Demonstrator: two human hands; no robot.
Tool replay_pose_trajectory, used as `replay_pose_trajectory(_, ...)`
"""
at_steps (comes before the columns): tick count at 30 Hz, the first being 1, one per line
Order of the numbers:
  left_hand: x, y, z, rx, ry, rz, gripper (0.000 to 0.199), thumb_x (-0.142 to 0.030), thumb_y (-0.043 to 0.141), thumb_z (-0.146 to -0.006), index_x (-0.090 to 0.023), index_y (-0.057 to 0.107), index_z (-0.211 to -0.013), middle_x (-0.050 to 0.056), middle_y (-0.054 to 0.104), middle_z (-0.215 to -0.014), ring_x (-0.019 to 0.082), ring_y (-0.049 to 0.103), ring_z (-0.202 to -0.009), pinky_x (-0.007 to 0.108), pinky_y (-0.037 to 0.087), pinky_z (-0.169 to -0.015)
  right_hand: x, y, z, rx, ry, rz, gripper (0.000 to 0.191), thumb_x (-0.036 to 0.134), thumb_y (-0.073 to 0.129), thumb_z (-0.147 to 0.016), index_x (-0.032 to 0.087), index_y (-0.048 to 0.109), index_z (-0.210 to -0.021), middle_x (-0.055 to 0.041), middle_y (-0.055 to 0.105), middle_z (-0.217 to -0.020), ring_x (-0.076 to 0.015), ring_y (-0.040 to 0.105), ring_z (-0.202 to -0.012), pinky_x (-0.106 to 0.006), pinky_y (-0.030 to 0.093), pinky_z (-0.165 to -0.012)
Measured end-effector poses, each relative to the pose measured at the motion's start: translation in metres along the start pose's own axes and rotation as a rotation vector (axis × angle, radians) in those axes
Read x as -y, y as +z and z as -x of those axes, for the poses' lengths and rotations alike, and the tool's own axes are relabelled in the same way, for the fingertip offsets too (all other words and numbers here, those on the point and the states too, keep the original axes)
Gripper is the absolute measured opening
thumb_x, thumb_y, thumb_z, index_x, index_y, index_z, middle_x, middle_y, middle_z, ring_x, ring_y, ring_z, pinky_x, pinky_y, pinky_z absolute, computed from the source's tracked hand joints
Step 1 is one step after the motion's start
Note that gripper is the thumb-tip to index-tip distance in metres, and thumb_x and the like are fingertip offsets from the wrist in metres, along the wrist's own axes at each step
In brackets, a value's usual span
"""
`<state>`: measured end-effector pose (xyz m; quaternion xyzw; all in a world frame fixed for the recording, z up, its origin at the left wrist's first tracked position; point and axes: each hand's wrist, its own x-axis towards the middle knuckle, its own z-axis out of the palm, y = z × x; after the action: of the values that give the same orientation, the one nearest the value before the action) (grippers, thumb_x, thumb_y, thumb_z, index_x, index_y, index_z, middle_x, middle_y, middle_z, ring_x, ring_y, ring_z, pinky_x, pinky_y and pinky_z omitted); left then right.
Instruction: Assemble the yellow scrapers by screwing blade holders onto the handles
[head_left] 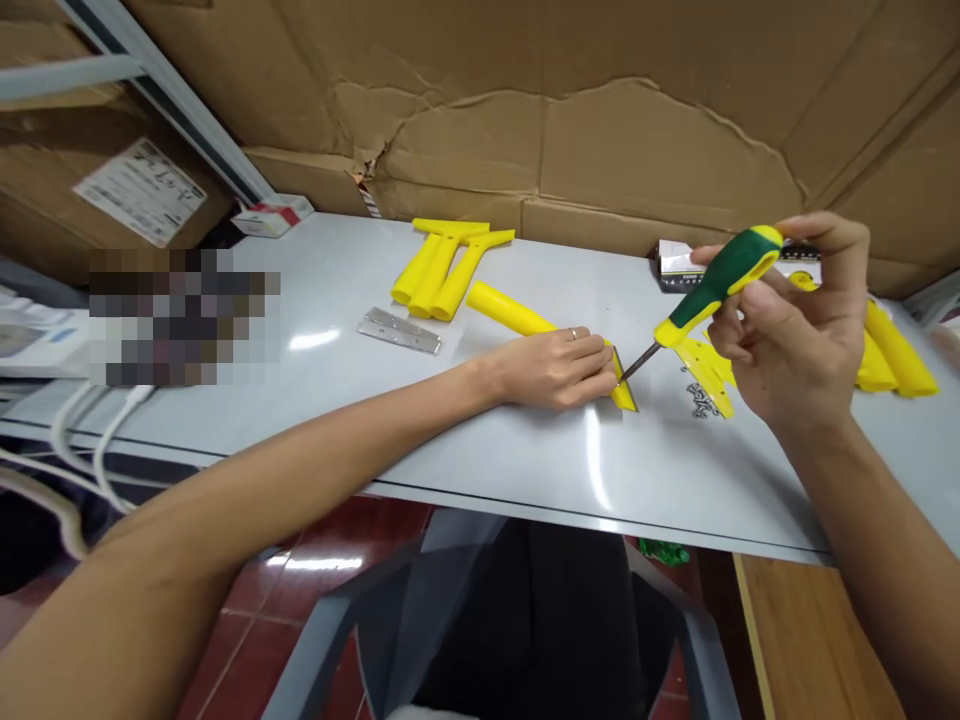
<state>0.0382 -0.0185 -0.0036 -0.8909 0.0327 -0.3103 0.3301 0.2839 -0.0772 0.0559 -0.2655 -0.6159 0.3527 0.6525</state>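
My left hand (559, 368) is closed on the head of a yellow scraper (514, 308), which lies on the table with its handle pointing to the back left. In my right hand (802, 330) is a green and yellow screwdriver (720, 280), tilted, its tip down at the scraper's head beside my left fingers. Whether the tip sits in a screw is too small to tell. Just right of the tip lie several small screws (701, 402) and loose yellow head plates (709, 370). Metal blades (400, 330) rest left of the scraper.
Several yellow scraper handles (450, 265) lie at the back, more yellow handles (896, 350) at the right. A small red and white box (274, 215) stands at the back left. White cables (105, 450) hang over the left edge. Cardboard (600, 150) walls the back of the white table (315, 400).
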Motion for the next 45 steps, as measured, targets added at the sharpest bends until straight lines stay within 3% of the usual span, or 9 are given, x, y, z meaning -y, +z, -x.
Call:
replay_pose_trajectory(4, 0.000, 0.001, 0.000, 0.000, -0.015, 0.008, 0.024, -0.025, 0.056, -0.111, -0.018, 0.064, -0.089, 0.008, 0.079, -0.096, 0.017, 0.071, -0.084, 0.031, 0.055, -0.072, 0.002, -0.005, 0.000, 0.039, 0.023, -0.045, 0.043, 0.018, 0.088, -0.083, 0.040, 0.070, -0.115, 0.0000, 0.078, -0.100, -0.0101, 0.040, -0.052, -0.020, 0.026, -0.038)
replay_pose_trajectory(8, -0.001, 0.002, 0.001, 0.005, -0.012, 0.003, 0.025, -0.021, 0.055, -0.111, -0.017, 0.064, -0.088, 0.009, 0.079, -0.096, 0.017, 0.070, -0.084, 0.031, 0.056, -0.072, 0.005, -0.007, 0.001, 0.062, 0.102, -0.069, 0.034, 0.030, 0.085, -0.087, 0.043, 0.072, -0.116, 0.0020, 0.066, -0.089, -0.0125, 0.042, -0.056, -0.022, 0.027, -0.039)
replay_pose_trajectory(15, 0.000, 0.003, 0.000, -0.048, -0.018, 0.036, 0.026, -0.021, 0.057, -0.110, -0.017, 0.063, -0.085, 0.010, 0.079, -0.095, 0.018, 0.071, -0.082, 0.031, 0.057, -0.070, 0.005, -0.012, 0.002, 0.114, 0.167, -0.035, 0.040, 0.033, 0.087, -0.087, 0.043, 0.061, -0.116, 0.0012, 0.082, -0.117, -0.0099, 0.035, -0.046, -0.027, 0.022, -0.037)
replay_pose_trajectory(22, 0.000, 0.004, 0.000, -0.040, -0.017, 0.032, 0.023, -0.020, 0.057, -0.110, -0.016, 0.064, -0.088, 0.010, 0.080, -0.096, 0.018, 0.072, -0.085, 0.031, 0.057, -0.073, 0.009, -0.010, 0.002, 0.138, 0.099, 0.018, 0.038, 0.035, 0.085, -0.090, 0.045, 0.069, -0.123, 0.0011, 0.070, -0.098, -0.0126, 0.046, -0.055, -0.025, 0.027, -0.039)
replay_pose_trajectory(26, -0.001, 0.003, 0.001, 0.014, 0.001, 0.003, 0.026, -0.021, 0.056, -0.111, -0.018, 0.063, -0.087, 0.009, 0.080, -0.099, 0.018, 0.071, -0.085, 0.031, 0.057, -0.073, 0.010, -0.008, 0.000, 0.138, 0.143, -0.074, 0.040, 0.023, 0.088, -0.087, 0.043, 0.071, -0.117, 0.0021, 0.063, -0.097, -0.0120, 0.043, -0.062, -0.022, 0.031, -0.041)
replay_pose_trajectory(31, -0.001, 0.001, -0.001, -0.027, 0.000, 0.004, 0.024, -0.019, 0.060, -0.109, -0.016, 0.064, -0.086, 0.009, 0.079, -0.094, 0.017, 0.071, -0.082, 0.030, 0.056, -0.072, 0.007, -0.009, 0.001, 0.102, 0.112, -0.084, 0.034, 0.025, 0.085, -0.091, 0.042, 0.065, -0.113, 0.0017, 0.076, -0.107, -0.0116, 0.048, -0.058, -0.023, 0.033, -0.040)
replay_pose_trajectory(36, 0.000, 0.001, -0.002, -0.058, -0.017, 0.026, 0.023, -0.017, 0.061, -0.107, -0.015, 0.063, -0.085, 0.009, 0.078, -0.090, 0.018, 0.070, -0.080, 0.031, 0.055, -0.071, 0.005, -0.010, 0.003, 0.089, 0.105, -0.031, 0.025, 0.033, 0.078, -0.097, 0.043, 0.070, -0.119, -0.0023, 0.079, -0.104, -0.0204, 0.065, -0.072, -0.026, 0.040, -0.039)
replay_pose_trajectory(40, 0.000, 0.002, -0.001, -0.050, -0.013, 0.008, 0.024, -0.018, 0.059, -0.109, -0.016, 0.063, -0.085, 0.009, 0.078, -0.092, 0.017, 0.069, -0.080, 0.030, 0.055, -0.071, 0.004, -0.008, 0.004, 0.081, 0.093, -0.003, 0.033, 0.031, 0.080, -0.096, 0.046, 0.071, -0.124, -0.0006, 0.079, -0.107, -0.0184, 0.061, -0.068, -0.027, 0.042, -0.039)
replay_pose_trajectory(45, 0.000, 0.003, 0.001, -0.016, -0.039, -0.004, 0.026, -0.021, 0.054, -0.111, -0.017, 0.065, -0.088, 0.007, 0.078, -0.095, 0.017, 0.069, -0.082, 0.031, 0.056, -0.072, 0.007, 0.000, 0.005, 0.076, 0.099, 0.025, 0.038, 0.036, 0.085, -0.093, 0.047, 0.070, -0.125, -0.0003, 0.080, -0.125, -0.0147, 0.058, -0.059, -0.028, 0.039, -0.036)
